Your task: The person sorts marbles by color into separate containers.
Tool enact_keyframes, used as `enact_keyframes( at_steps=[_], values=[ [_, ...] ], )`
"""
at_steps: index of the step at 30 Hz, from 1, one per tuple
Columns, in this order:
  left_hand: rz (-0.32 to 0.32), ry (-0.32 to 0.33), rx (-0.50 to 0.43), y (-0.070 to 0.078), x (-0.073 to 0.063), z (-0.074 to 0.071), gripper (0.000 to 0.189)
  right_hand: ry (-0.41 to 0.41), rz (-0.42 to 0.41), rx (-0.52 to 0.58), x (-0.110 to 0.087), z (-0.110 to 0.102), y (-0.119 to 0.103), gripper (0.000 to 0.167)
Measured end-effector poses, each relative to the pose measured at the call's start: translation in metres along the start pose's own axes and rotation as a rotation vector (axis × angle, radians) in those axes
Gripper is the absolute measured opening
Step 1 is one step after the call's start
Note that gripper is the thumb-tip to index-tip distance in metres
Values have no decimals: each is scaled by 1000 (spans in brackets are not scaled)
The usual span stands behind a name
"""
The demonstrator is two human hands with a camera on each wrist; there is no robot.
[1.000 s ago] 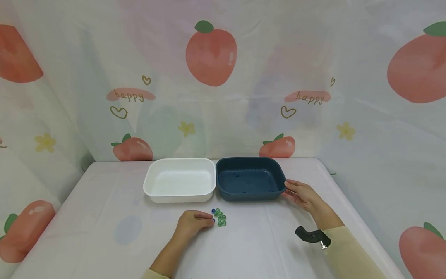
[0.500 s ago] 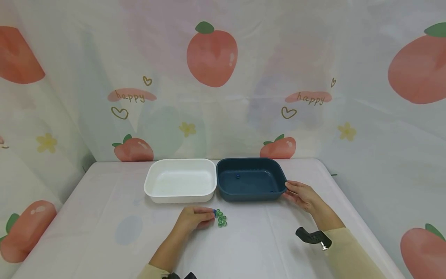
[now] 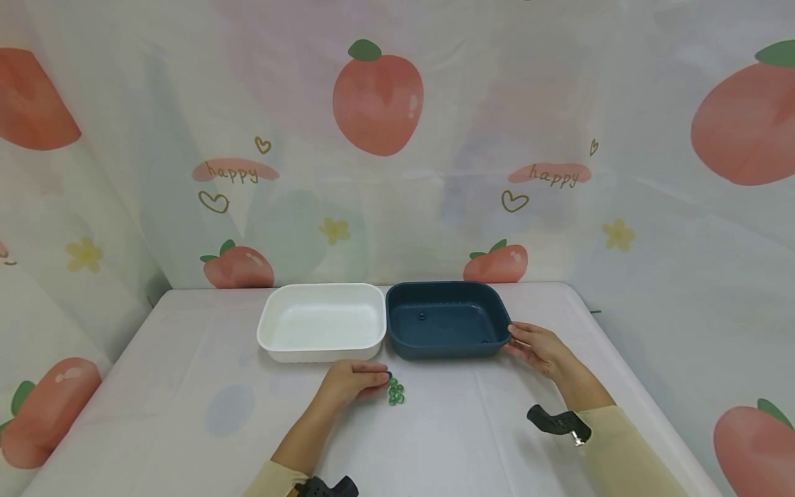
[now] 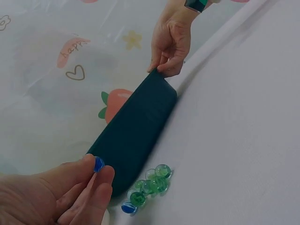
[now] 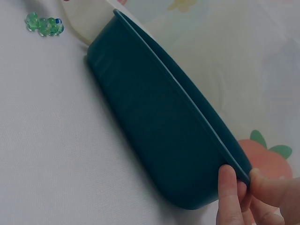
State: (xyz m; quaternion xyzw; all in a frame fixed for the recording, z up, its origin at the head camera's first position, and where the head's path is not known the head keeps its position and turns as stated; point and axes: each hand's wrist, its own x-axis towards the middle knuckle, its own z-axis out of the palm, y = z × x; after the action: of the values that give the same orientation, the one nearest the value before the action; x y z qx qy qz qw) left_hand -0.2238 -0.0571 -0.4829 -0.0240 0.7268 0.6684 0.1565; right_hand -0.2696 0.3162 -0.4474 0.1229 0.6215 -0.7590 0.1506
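Note:
My left hand [image 3: 352,381] pinches a blue marble [image 4: 98,164] between thumb and fingertips, just above the table. Right beside those fingers lies a cluster of green marbles [image 3: 396,393], with another blue marble [image 4: 129,207] at its edge in the left wrist view. My right hand [image 3: 539,348] grips the right-hand rim of a dark blue plastic basin [image 5: 154,117], thumb on one side and fingers on the other. A small blue marble [image 3: 422,315] sits on that basin's floor, and something small and dark shows near its front right corner.
A white basin [image 3: 319,351] stands directly left of the dark blue one, near the back edge of the table. White cloth covers the table [image 3: 459,428]. Behind hangs a curtain [image 3: 428,207] printed with peaches, and another printed panel stands on each side.
My left hand has moved slightly away and to the right along the marbles, and now holds a blue one up at its fingertips. My right hand has stayed on the basin rim.

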Motion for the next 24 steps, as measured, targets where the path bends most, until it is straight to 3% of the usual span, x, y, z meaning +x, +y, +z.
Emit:
enact_keyframes(
  at_steps=[15, 24],
  values=[
    [-23, -17, -32, 20, 9, 9, 28, -5, -3, -17, 0, 0, 0, 66],
    [12, -21, -40, 32, 13, 12, 31, 0, -6, -18, 1, -1, 0, 62]
  ],
)
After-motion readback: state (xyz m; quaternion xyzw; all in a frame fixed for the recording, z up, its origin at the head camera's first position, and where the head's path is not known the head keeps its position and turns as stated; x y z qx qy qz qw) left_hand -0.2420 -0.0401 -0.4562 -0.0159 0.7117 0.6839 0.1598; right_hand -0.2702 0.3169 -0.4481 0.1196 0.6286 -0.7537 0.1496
